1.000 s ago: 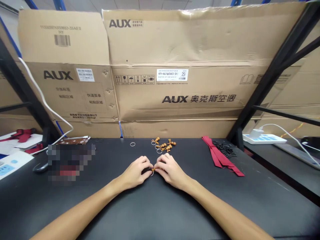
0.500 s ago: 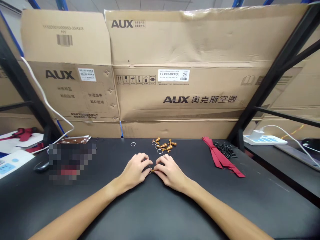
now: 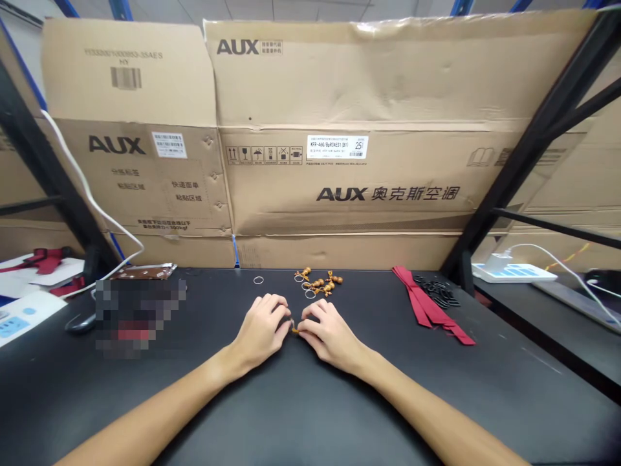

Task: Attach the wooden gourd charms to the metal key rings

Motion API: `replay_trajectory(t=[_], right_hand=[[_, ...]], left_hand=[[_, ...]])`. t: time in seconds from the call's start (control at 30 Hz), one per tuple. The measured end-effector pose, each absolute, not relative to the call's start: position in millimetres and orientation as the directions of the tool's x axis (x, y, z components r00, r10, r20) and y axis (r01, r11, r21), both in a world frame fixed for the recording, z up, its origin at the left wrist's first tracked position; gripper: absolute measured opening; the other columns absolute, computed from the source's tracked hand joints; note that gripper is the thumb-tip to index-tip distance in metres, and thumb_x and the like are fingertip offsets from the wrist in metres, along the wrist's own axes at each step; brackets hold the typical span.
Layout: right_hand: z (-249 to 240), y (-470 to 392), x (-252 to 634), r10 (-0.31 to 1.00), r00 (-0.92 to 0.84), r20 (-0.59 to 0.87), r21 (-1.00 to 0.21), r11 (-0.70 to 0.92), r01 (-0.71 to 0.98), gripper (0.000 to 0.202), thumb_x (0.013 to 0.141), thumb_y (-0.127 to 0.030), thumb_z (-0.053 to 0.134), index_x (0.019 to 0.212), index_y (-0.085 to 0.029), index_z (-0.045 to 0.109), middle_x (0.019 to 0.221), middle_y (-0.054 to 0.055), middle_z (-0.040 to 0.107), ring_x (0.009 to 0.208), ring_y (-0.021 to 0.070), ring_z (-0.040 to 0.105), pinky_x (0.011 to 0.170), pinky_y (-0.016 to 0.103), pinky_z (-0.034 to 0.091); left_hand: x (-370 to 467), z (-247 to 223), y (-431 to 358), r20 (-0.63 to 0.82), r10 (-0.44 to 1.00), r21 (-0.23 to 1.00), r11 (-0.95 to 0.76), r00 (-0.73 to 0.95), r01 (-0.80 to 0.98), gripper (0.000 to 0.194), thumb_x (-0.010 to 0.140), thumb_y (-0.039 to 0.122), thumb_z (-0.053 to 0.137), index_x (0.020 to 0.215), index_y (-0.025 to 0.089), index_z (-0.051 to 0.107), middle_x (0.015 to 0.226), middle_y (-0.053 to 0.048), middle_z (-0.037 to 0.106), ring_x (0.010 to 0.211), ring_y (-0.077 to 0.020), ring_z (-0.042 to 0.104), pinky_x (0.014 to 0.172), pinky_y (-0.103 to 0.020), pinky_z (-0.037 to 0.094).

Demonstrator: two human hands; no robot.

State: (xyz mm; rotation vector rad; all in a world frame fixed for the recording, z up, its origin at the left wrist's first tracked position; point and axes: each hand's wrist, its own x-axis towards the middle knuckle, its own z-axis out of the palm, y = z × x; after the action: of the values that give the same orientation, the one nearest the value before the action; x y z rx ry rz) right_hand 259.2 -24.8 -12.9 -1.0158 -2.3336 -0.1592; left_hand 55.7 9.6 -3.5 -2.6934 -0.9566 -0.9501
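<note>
My left hand (image 3: 264, 327) is closed, thumb and fingertips pinching a thin metal key ring (image 3: 292, 323) just above the black table. Facing it, my right hand (image 3: 327, 333) pinches a small orange-yellow cord (image 3: 295, 331) that meets the ring's lower edge. Whether the cord passes through the ring is too small to tell, and what else the right fingers cover is hidden. Beyond the hands lies a cluster of gourd-shaped bead charms (image 3: 320, 283) on orange cords, with several key rings among them. A separate key ring (image 3: 259, 280) rests to their left.
Red ribbon strips (image 3: 427, 301) lie on the right by a pile of black clips (image 3: 439, 291). A brown packet (image 3: 145, 271) and a blurred-out patch are on the left. Large cardboard (image 3: 339, 213) stands along the back, between black metal frame posts (image 3: 524, 142).
The key ring has turned to a more edge-on angle between my fingertips. My left fingers have shifted slightly; my right hand has barely moved.
</note>
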Motion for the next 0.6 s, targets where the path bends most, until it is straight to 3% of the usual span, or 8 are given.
replay_trajectory(t=[0.07, 0.2, 0.47, 0.6], right_hand=[[-14.3, -23.9, 259.4, 0.627, -0.528, 0.572, -0.113, 0.698, 0.707, 0.016, 0.095, -0.023, 0.048, 0.093, -0.02, 0.064, 0.098, 0.008, 0.058, 0.091, 0.0199, 0.046, 0.079, 0.034, 0.039], [-14.7, -23.4, 259.5, 0.624, -0.515, 0.588, -0.112, 0.694, 0.711, 0.018, 0.095, -0.024, 0.048, 0.092, -0.02, 0.065, 0.099, 0.008, 0.058, 0.092, 0.0203, 0.046, 0.078, 0.035, 0.039], [-12.0, -24.4, 258.1, 0.619, -0.567, 0.543, -0.091, 0.715, 0.693, 0.017, 0.094, -0.024, 0.049, 0.091, -0.021, 0.065, 0.099, 0.008, 0.057, 0.091, 0.0197, 0.045, 0.078, 0.034, 0.039], [-13.6, -22.9, 259.1, 0.639, -0.544, 0.543, -0.096, 0.692, 0.716, 0.016, 0.094, -0.023, 0.05, 0.091, -0.021, 0.066, 0.099, 0.008, 0.057, 0.092, 0.0198, 0.045, 0.078, 0.033, 0.038]], left_hand=[[55.4, -3.4, 9.4, 0.593, 0.475, 0.007, -0.811, 0.65, 0.585, 0.01, 0.087, 0.017, 0.056, 0.092, 0.019, 0.064, 0.103, -0.007, 0.06, 0.09, -0.0216, 0.053, 0.076, -0.037, 0.041], [55.6, -4.7, 8.5, 0.576, 0.411, -0.074, -0.835, 0.707, 0.546, 0.017, 0.089, 0.016, 0.054, 0.076, 0.019, 0.064, 0.103, -0.006, 0.062, 0.088, -0.0214, 0.052, 0.074, -0.036, 0.039], [57.6, -6.1, 13.0, 0.554, 0.681, 0.289, -0.697, 0.479, 0.656, 0.021, 0.08, 0.016, 0.064, 0.059, 0.017, 0.058, 0.093, -0.003, 0.063, 0.084, -0.0188, 0.055, 0.077, -0.037, 0.04], [57.4, -6.3, 15.2, 0.517, 0.721, 0.31, -0.66, 0.461, 0.684, 0.03, 0.08, 0.018, 0.063, 0.051, 0.017, 0.053, 0.092, -0.003, 0.063, 0.085, -0.0195, 0.055, 0.078, -0.038, 0.041]])
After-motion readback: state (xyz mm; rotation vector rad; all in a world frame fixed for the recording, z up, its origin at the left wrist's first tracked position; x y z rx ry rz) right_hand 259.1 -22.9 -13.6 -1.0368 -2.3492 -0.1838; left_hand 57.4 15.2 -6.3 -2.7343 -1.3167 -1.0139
